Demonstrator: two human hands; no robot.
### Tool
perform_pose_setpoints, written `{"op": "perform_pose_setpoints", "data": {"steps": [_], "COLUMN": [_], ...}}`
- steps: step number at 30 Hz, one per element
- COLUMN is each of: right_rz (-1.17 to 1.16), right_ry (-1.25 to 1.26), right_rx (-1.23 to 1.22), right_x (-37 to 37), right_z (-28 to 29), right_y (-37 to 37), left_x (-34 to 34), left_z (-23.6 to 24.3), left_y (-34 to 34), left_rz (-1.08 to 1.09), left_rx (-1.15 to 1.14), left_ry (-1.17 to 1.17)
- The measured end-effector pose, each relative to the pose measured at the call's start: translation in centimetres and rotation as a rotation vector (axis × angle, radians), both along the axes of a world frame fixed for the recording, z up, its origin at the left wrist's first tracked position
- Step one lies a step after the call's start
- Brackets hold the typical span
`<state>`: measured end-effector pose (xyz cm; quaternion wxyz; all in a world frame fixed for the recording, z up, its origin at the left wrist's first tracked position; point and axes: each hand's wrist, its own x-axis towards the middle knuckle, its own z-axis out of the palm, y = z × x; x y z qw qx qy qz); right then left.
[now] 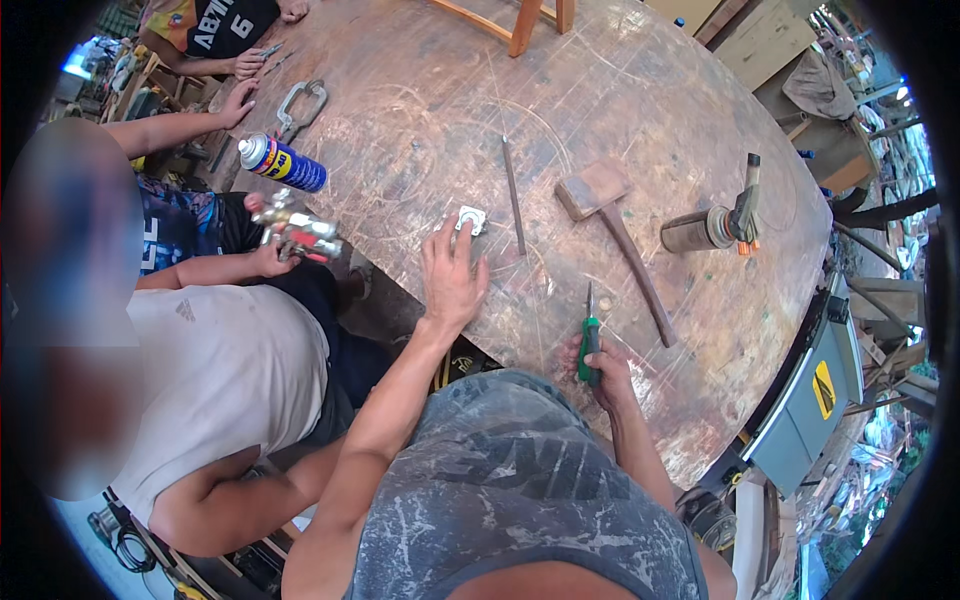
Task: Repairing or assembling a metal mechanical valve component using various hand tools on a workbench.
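Note:
My left hand (455, 272) lies on the near part of the table with its fingers stretched out. Its fingertips touch a small white square piece (473, 214) with a round middle. In my right hand (614, 374), near the table's front edge, is a pair of green-handled pliers (588, 345), narrow metal jaws pointing away from me. A thin dark metal rod (513, 195) lies beyond and between my hands. Farther right rests a wooden mallet (597, 189), its handle slanting toward me.
The worn table (420, 130) bears a blue spray can (290, 166), a metal clamp (298, 108) and a torch-like canister tool (700, 230). At left, a person holds a metal fitting (297, 232) with red parts. Another person's hand (248, 65) is at far left. Wooden legs (522, 28) stand at the back.

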<state>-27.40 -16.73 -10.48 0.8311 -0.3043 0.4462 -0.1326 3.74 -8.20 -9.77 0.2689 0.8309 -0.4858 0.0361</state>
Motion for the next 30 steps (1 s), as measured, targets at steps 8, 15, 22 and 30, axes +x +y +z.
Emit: {"op": "perform_pose_setpoints", "data": {"steps": [8, 15, 22, 30], "right_rz": [0.3, 0.468, 0.482, 0.56], "right_ry": [0.247, 0.274, 0.252, 0.295], "right_rx": [-0.232, -0.573, -0.503, -0.596], "right_x": [-1.0, -0.5, -0.3, -1.0], "right_z": [-0.3, -0.7, -0.7, -2.2], "right_y": [-0.7, -1.0, -1.5, -1.4], "left_x": [0.8, 0.4, 1.4, 6.4], "left_z": [-0.6, -0.6, -1.0, -1.1], "left_y": [-0.2, -0.2, -0.1, -2.8], "left_rz": [0.1, 0.148, 0.081, -0.199], "left_rx": [-0.036, -0.017, 0.03, 0.303], "left_ry": [0.14, 0.147, 0.072, 0.148]}}
